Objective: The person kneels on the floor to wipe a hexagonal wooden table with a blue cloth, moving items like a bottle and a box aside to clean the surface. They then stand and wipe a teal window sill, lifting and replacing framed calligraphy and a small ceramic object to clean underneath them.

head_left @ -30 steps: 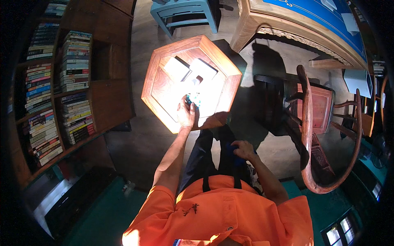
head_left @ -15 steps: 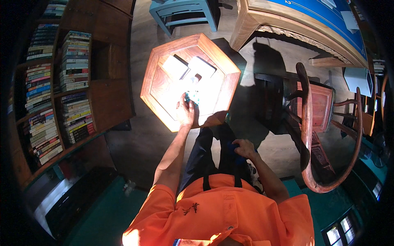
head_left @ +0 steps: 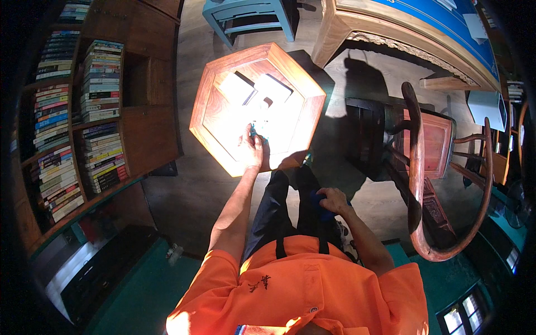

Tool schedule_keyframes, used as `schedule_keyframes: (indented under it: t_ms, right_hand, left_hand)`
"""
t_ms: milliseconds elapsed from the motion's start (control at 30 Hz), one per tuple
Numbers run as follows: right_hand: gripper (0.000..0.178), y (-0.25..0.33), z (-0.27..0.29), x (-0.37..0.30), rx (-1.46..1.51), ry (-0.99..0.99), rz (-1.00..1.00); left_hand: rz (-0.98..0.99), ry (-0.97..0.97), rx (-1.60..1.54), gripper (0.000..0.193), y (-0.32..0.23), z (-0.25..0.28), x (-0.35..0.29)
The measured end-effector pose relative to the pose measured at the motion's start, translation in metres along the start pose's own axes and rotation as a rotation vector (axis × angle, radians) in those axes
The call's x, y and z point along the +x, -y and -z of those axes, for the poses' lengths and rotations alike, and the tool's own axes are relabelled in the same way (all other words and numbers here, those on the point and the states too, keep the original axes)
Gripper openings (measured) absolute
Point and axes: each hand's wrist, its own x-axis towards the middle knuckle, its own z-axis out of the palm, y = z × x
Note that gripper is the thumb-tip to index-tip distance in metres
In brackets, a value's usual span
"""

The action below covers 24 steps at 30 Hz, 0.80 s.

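My left hand point(head_left: 250, 151) reaches over the hexagonal wooden table point(head_left: 296, 66), fingers curled at a small glassy, teal-tinted object point(head_left: 260, 129). Strong glare washes out that object's shape, so its kind is unclear. Just beyond it on the tabletop lie two flat white rectangular things, one at the left point(head_left: 237, 88) and one at the right point(head_left: 273, 87), both with dark edges. Close by my thigh, my right hand point(head_left: 334, 201) is closed on a bunched blue cloth point(head_left: 322, 212), mostly hidden by the fingers and the leg.
Shelves full of books point(head_left: 103, 84) line the left side. A dark wooden armchair point(head_left: 427, 145) with a curved rail stands at the right. Behind the table are a blue-grey stool point(head_left: 248, 12) and a large wooden desk point(head_left: 385, 22) with a blue top.
The view has shifted very slightly. My left hand stays at the glassy object with only a small finger movement; my right hand keeps the blue cloth.
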Motion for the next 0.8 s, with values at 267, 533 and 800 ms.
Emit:
schedule_keyframes:
  t_ms: [267, 533, 800]
  right_hand:
    - [0.05, -0.006, -0.005, 0.005, 0.037, 0.005, -0.021]
    - [0.051, -0.005, -0.007, 0.002, 0.03, -0.016, -0.002]
    - [0.049, -0.013, -0.012, 0.007, 0.024, -0.027, 0.006]
  left_hand:
    - [0.174, -0.03, -0.359, 0.058, 0.006, -0.004, -0.007]
    - [0.154, -0.038, -0.442, 0.053, 0.037, -0.007, -0.027]
    - [0.052, -0.037, -0.382, 0.049, 0.031, -0.012, -0.022]
